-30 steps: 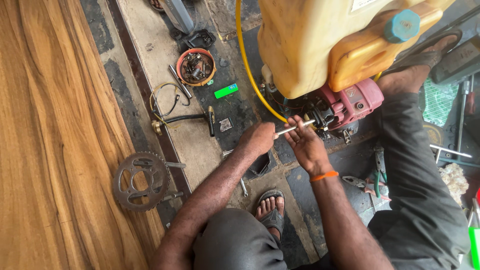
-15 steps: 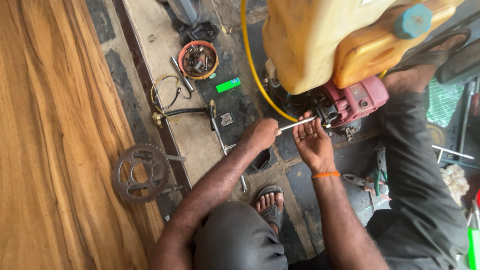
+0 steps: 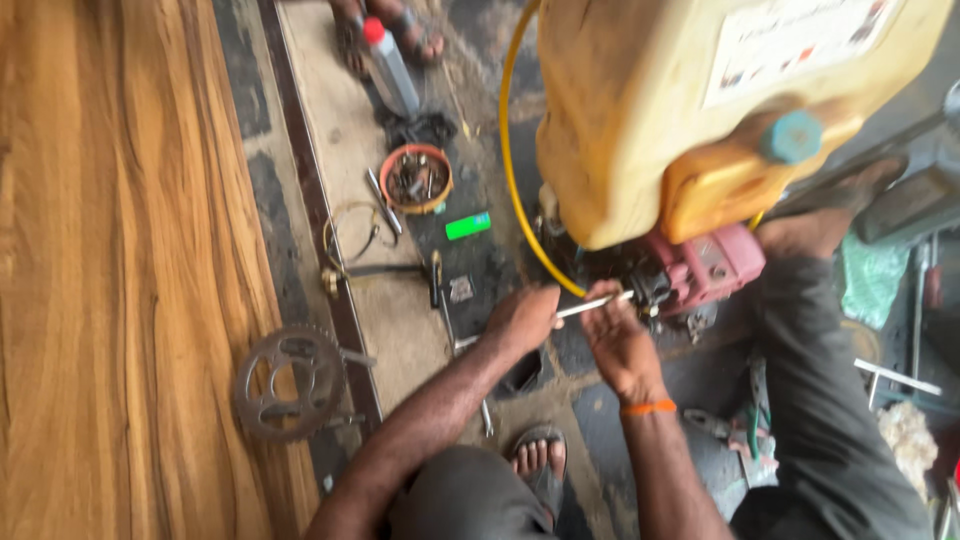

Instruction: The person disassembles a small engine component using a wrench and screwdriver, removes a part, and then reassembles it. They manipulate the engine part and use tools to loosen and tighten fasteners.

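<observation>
You are crouching over the dark, oily floor, and your left hand is clenched around the near end of a thin, pale metal rod. Your right hand, the one wearing an orange band at the wrist, is closing its fingers around the same rod a little farther along. The rod is lying almost level and is running to the right into the dark fittings of a small red engine block, where its far tip is touching the machine. That engine is sitting directly under a large, worn yellow plastic tank with a teal screw cap, and a yellow hose is curving down the tank's left side to a spot just beside your hands.

Your sandalled foot is resting on the floor below your left forearm. To your left, well apart from the rod, a rusty toothed sprocket is lying at the edge of the wood-grain board. Farther up, a round orange bowl of small metal parts is sitting near a small green rectangular block and a grey bottle with a red cap.
</observation>
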